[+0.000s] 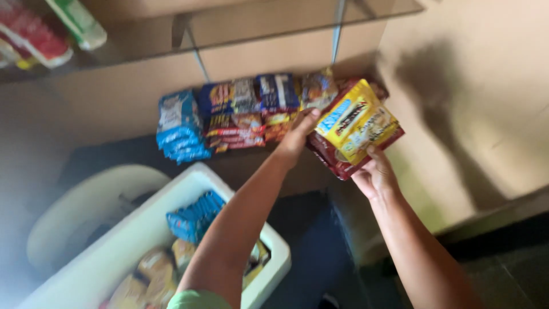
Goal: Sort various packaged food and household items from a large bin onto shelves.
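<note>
Your right hand (374, 174) is gripping a stack of flat snack packets (355, 129) from below, fingers closed on the lower edge, yellow packet on top, dark red ones under it. The stack is sitting tilted, long axis running lower-left to upper-right, top end pointing toward the wall (469, 86). Your left hand (297, 137) is reaching to the stack's left edge, fingers partly curled and touching it; can't tell if they're actually clamping. The stack is hovering at the right end of a row of packets (246, 111) lined up on a dark shelf (114, 151), blue packs (178, 129) at its left. A white box (171, 220) of more packets is sitting below. Beige wall, another shelf (240, 26) overhead, frame blurred.
</note>
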